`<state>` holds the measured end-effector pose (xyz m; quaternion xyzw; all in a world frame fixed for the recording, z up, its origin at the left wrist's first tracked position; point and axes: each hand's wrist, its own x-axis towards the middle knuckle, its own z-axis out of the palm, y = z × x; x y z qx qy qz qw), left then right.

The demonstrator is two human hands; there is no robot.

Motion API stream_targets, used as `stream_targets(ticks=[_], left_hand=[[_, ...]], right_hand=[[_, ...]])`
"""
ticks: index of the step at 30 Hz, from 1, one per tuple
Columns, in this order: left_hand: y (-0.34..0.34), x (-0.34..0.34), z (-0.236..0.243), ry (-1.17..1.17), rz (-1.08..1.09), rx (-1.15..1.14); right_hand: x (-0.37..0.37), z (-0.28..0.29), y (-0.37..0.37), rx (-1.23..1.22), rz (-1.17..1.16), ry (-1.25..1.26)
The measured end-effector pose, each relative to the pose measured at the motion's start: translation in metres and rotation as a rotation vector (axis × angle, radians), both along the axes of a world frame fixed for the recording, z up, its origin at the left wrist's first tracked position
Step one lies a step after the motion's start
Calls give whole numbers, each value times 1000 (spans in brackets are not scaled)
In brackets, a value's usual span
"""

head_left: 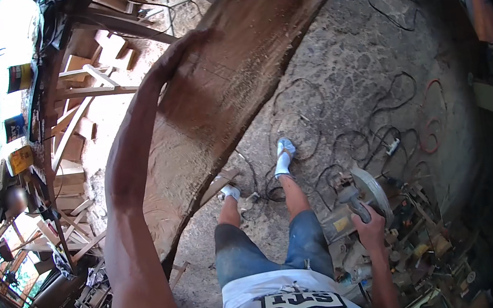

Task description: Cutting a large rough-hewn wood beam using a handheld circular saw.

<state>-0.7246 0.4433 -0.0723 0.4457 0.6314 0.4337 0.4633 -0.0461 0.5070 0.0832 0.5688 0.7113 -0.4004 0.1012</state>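
Note:
A long, rough wooden slab (pixel 233 94) runs diagonally from the lower left to the top right, its surface strewn with pale sawdust. My left hand (pixel 187 47) rests on the slab's upper left edge at the end of my outstretched arm, fingers appearing extended. Low at the right, my right hand (pixel 369 220) grips the handle of a power saw (pixel 353 199) with a large rounded metal guard, held beside my right leg and apart from the slab.
Cables (pixel 349 141) snake over the dusty concrete floor (pixel 334 63) around my feet. Wood offcuts (pixel 72 187) and framing crowd the left, beside cans (pixel 21 160) and what looks like another person (pixel 2 196). Cluttered tools and scraps (pixel 430 248) lie at lower right.

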Motion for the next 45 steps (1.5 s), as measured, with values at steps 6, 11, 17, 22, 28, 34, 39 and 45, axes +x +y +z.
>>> stream_targets(ticks=[6, 11, 17, 22, 28, 34, 39, 45], left_hand=[[-15, 23, 17, -158, 231, -123], [-205, 157, 93, 730, 717, -503], [-367, 239, 38, 1189, 910, -708], [-350, 258, 53, 1110, 1057, -572], [-350, 253, 56, 1110, 1149, -636], [-349, 261, 59, 1069, 1158, -640], [-350, 254, 61, 1166, 1140, -677], [-362, 255, 53, 1188, 1106, -637]], right_hand=[[-43, 45, 1, -91, -115, 87], [-68, 74, -2, -38, -22, 184], [-125, 103, 3, 4, 146, 243], [-189, 118, -17, 139, 326, 316], [-285, 106, -17, 29, 522, 454], [-323, 122, -41, 21, 784, 407], [-317, 107, -46, 10, 937, 315], [-316, 110, -58, 16, 935, 293]])
